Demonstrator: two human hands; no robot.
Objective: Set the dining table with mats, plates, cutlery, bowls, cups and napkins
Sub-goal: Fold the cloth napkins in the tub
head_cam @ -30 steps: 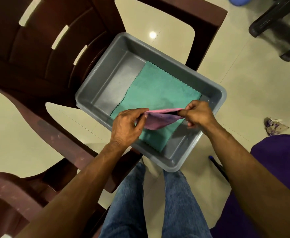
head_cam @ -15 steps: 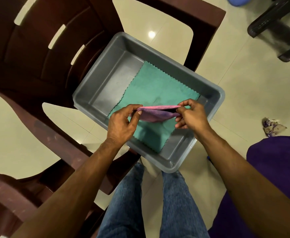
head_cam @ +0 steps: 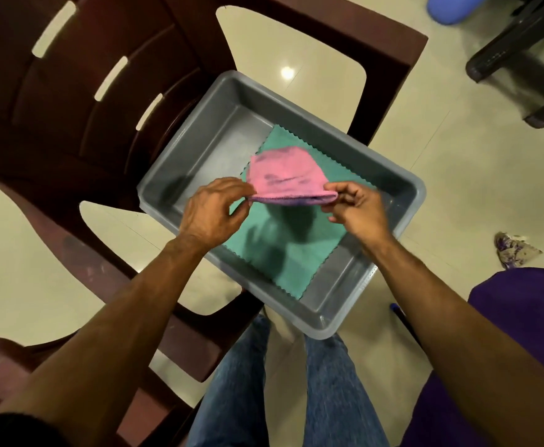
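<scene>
A pink napkin (head_cam: 285, 174) hangs folded between my two hands, held above a grey plastic tub (head_cam: 199, 150). My left hand (head_cam: 214, 209) pinches its left corner and my right hand (head_cam: 357, 204) pinches its right corner. The pink cloth's far flap tips away from me over the tub. A green napkin (head_cam: 283, 250) with zigzag edges lies flat on the tub's bottom, partly hidden by the pink one and my hands. The tub rests on the seat of a dark brown plastic chair (head_cam: 70, 108).
A second brown chair (head_cam: 3, 366) sits at the lower left. A purple cloth surface (head_cam: 522, 317) is at the right edge. A crumpled wrapper (head_cam: 512, 248) lies on the tiled floor. Black furniture legs (head_cam: 522, 56) and a blue object (head_cam: 451, 8) stand at the top right.
The pink napkin, seen edge-on before, has been lifted and flipped so its flat face shows. Both hands rose slightly and stayed pinching its corners.
</scene>
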